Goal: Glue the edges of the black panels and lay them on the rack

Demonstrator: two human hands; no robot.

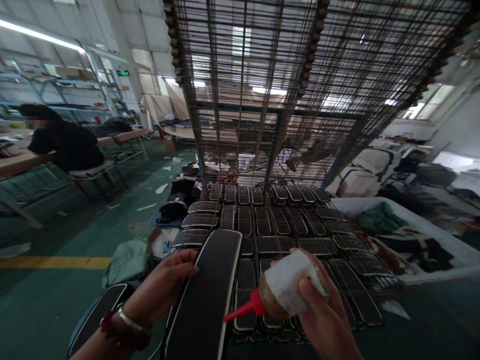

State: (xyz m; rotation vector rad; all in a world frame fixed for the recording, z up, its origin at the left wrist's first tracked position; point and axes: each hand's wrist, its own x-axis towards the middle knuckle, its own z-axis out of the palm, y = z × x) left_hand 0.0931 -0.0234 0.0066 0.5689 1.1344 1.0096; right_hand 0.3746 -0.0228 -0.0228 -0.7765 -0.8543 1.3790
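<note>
A long black panel [205, 295] with rounded corners and a pale line along its edge stands tilted in front of me. My left hand [174, 277] grips its left edge, thumb on the front face and the other fingers partly hidden. In my right hand [322, 305] is a glue bottle [287, 287] with a whitish label and a red pointed nozzle [245, 307]. The bottle is tipped to the left, and the nozzle tip is at the panel's right edge, on or very close to the pale line.
A wire drying rack [277, 227] holds many similar black panels; its upper wire shelves [255, 60] tilt up overhead. Another panel [99, 315] lies at lower left by a green cloth bag [127, 260]. A white bin [423, 277] of fabric stands right. A person [71, 140] sits working at left.
</note>
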